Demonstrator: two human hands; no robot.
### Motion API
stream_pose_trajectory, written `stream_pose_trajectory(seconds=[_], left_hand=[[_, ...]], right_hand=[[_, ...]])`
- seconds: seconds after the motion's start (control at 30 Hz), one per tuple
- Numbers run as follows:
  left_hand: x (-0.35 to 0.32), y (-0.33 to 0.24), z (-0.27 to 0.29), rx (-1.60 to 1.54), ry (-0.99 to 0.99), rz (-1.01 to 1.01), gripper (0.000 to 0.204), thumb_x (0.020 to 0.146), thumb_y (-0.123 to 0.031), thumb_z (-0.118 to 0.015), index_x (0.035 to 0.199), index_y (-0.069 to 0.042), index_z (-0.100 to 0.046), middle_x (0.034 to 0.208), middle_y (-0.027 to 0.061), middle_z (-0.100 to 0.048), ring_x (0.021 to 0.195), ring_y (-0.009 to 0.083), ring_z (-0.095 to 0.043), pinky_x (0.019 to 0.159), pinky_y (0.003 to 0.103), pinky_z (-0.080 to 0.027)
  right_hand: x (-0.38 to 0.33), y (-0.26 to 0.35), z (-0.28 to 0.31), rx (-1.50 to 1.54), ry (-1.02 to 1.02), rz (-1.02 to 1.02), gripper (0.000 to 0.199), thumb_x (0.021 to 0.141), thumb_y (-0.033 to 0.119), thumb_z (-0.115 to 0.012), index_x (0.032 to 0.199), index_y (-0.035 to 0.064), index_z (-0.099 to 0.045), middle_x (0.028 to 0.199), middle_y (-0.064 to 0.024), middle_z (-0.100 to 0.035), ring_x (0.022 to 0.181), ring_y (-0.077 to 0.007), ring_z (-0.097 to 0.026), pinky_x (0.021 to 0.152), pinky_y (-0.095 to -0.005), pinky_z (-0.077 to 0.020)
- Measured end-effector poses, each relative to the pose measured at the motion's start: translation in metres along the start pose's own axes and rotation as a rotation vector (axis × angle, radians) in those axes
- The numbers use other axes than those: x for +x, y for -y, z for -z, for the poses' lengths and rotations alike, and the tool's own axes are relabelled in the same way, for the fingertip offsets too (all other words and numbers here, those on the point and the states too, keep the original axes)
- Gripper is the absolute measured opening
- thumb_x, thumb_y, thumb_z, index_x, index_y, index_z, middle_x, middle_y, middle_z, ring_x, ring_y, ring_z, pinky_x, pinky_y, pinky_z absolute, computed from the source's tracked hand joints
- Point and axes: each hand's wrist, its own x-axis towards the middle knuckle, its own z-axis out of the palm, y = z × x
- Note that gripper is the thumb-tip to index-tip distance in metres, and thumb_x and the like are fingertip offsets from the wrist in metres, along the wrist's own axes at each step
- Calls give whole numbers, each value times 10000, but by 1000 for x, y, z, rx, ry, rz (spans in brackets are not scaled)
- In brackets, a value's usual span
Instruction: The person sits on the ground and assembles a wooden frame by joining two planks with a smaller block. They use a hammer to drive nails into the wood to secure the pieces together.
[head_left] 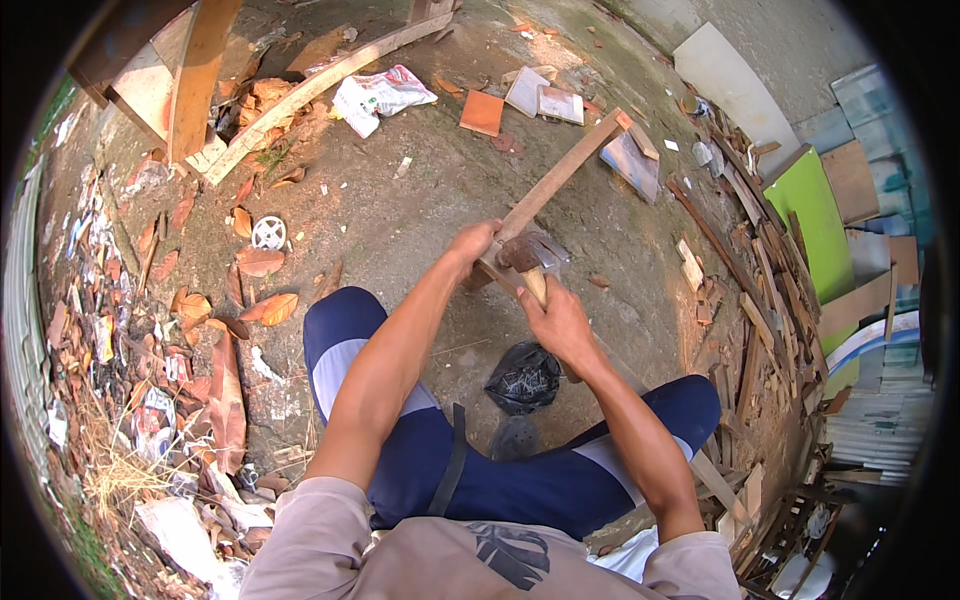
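My left hand [473, 243] is closed around the near end of a long wooden strip [562, 175], which slants away to the far right. A second wooden piece meets the strip just under that hand; much of it is hidden by my hands. In my right hand [560, 322] is a hammer [536, 288], gripped by its pale wooden handle. Its dark, rusty head [519, 252] is at the joint, close beside my left fingers; whether it touches the wood I cannot tell. Between my knees lies an open black plastic bag of nails [523, 378].
Scrap wood [752, 270] is piled along the right, beside a green panel [812, 225]. Dry leaves [270, 309] and litter cover the left. Farther off lie a white plastic bag [382, 98], an orange tile [482, 113] and a long plank [330, 78].
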Motion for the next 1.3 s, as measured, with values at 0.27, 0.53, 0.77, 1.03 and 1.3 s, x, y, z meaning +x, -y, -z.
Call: stream_pose_trajectory(seconds=[0.27, 0.53, 0.77, 1.03, 1.3], left_hand=[[15, 9, 2, -122, -30, 6, 367, 903, -326, -608, 1046, 1, -694, 972, 145, -697, 885, 232, -647, 810, 404, -484], [-14, -1, 3, -100, 118, -54, 495, 905, -395, -621, 1277, -70, -610, 1187, 166, -641, 1093, 276, -599, 909, 425, -477], [-30, -12, 10, -71, 237, 60, 694, 911, -516, -590, 1428, -65, -490, 1440, 219, -471, 1297, 349, -472, 1057, 472, -377], [-19, -13, -2, 87, -91, -225, 547, 992, -494, -465, 1230, -27, -623, 1264, 203, -615, 1144, 298, -586, 1020, 428, -414], [-17, 27, -7, -156, -107, -752, 677, 1050, -444, -314, 791, 80, -658, 1001, 217, -706, 886, 275, -655, 878, 410, -476]], right_hand=[[-4, 53, 55, 118, -257, 212, 295, 958, 257, -637, 1028, -26, -591, 660, -176, -568, 579, -246, -560, 605, -384, -469], [6, 12, -2, -89, -82, 17, 337, 946, 271, -606, 967, -66, -594, 793, -310, -654, 751, -498, -650, 658, -524, -503], [3, 5, -4, 104, 9, -109, 422, 939, 340, -608, 984, -79, -582, 875, -360, -644, 879, -524, -635, 751, -549, -487], [10, 9, 4, -25, -26, -137, 476, 898, 389, -686, 939, -75, -586, 844, -341, -649, 834, -488, -658, 722, -521, -501], [7, -26, 10, -180, -74, -68, 455, 758, 270, -842, 923, -79, -601, 828, -318, -660, 808, -488, -661, 713, -516, -509]])
